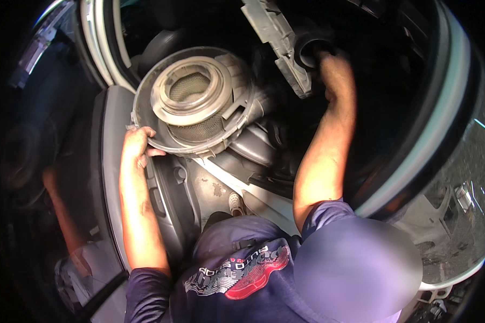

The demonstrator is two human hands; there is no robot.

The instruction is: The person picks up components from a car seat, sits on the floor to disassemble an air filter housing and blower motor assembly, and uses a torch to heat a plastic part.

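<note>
My left hand (139,144) grips the lower left rim of a round grey air filter housing (140,102), thumb and fingers pinching its edge. Inside the housing sits a cylindrical air filter (196,131) with mesh walls and a pale ring around its open top. My right hand (333,65) reaches far forward to a round dark opening (307,53), where shadow and motion hide its fingers. Beside that opening is a long, jagged pale grey panel (275,35), its lower end pointing down near my wrist.
An open vehicle door (110,161) stands at my left, its window reflecting an arm. A pale door sill (221,175) runs below the housing, above the floor and a shoe (236,203). A curved pillar (442,107) and glass (463,199) bound the right side.
</note>
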